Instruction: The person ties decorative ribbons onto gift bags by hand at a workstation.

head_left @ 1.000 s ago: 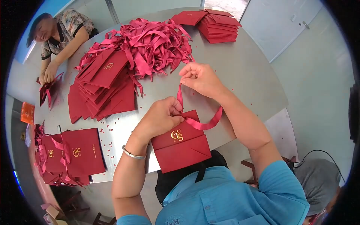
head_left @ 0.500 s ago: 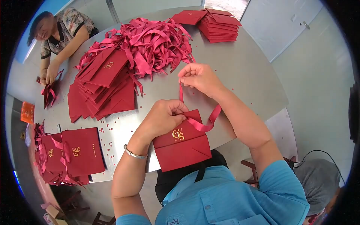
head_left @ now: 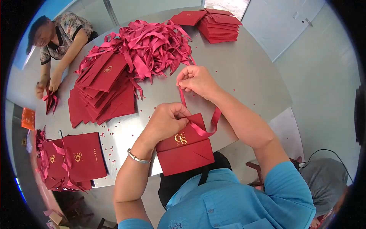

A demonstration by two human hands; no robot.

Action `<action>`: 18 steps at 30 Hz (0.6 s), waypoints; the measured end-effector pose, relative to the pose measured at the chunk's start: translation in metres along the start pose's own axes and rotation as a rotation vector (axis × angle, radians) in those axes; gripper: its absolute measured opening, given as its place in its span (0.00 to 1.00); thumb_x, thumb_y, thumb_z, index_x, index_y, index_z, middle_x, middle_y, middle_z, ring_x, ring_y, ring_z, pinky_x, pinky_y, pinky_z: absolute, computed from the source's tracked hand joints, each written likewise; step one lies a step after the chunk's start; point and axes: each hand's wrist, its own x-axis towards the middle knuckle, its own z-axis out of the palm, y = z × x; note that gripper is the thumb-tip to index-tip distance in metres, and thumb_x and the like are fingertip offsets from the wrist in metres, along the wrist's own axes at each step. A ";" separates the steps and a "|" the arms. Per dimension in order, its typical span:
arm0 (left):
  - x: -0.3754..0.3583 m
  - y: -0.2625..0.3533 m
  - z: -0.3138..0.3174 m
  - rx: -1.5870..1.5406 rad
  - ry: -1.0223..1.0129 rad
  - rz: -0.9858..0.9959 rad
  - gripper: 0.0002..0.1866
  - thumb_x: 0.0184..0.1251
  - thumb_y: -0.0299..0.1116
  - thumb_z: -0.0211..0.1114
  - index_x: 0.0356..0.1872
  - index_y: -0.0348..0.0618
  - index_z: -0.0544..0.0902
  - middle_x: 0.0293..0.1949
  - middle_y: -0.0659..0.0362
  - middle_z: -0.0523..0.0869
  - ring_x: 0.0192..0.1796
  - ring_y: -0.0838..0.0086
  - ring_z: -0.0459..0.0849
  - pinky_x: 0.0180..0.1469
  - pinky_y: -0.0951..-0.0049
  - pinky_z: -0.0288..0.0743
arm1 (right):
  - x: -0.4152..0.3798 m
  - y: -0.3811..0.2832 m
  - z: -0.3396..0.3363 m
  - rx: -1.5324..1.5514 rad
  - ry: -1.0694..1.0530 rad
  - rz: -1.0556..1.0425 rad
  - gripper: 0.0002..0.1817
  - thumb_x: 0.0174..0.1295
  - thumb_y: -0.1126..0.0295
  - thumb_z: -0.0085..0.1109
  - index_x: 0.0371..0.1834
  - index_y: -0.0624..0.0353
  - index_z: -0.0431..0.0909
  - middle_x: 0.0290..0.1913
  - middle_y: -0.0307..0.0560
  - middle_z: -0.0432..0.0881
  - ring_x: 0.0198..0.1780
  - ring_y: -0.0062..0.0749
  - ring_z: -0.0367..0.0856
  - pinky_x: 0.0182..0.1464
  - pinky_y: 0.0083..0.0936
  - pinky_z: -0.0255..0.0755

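Observation:
A red paper bag [head_left: 185, 152] with a gold monogram lies at the table's near edge, in front of my body. My left hand [head_left: 167, 120] is closed at its top edge, pinching the bag together with a pink ribbon [head_left: 204, 133]. From there the ribbon loops out to the right over the bag. Above it, my right hand [head_left: 198, 81] pinches another stretch of the ribbon between thumb and fingertips, with the strip running down toward my left hand. The holes in the bag are hidden by my left fingers.
A heap of pink ribbons [head_left: 156, 45] lies beyond my hands, beside stacked red bags [head_left: 101, 89]. Another stack [head_left: 217, 28] stands at the far edge. Ribboned bags [head_left: 85, 156] lie at left. A person [head_left: 63, 42] works with a bag across the table [head_left: 251, 76].
My right hand has shifted slightly left with the ribbon, and the loop on the right hangs a little differently. The other person's hand has moved up from the bag. The view has shifted slightly.

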 end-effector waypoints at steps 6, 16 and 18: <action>0.001 -0.002 0.000 -0.014 0.004 -0.021 0.06 0.57 0.16 0.64 0.35 0.33 0.83 0.31 0.59 0.87 0.34 0.82 0.84 0.38 0.81 0.79 | 0.001 -0.001 -0.001 -0.016 -0.011 0.016 0.05 0.57 0.80 0.60 0.37 0.64 0.80 0.32 0.41 0.83 0.32 0.19 0.79 0.32 0.17 0.74; 0.002 -0.006 -0.004 -0.029 0.013 0.005 0.06 0.58 0.18 0.64 0.36 0.33 0.83 0.31 0.60 0.87 0.34 0.82 0.83 0.37 0.81 0.77 | -0.057 -0.067 -0.023 -0.733 -0.367 0.071 0.10 0.55 0.63 0.69 0.27 0.58 0.83 0.24 0.36 0.81 0.27 0.19 0.76 0.30 0.23 0.69; 0.004 -0.011 -0.004 0.002 0.036 0.058 0.05 0.58 0.18 0.63 0.36 0.33 0.83 0.30 0.60 0.86 0.33 0.82 0.83 0.37 0.81 0.77 | -0.076 -0.074 -0.024 -0.783 -0.408 0.101 0.12 0.53 0.61 0.70 0.26 0.59 0.82 0.25 0.37 0.81 0.27 0.20 0.76 0.30 0.24 0.69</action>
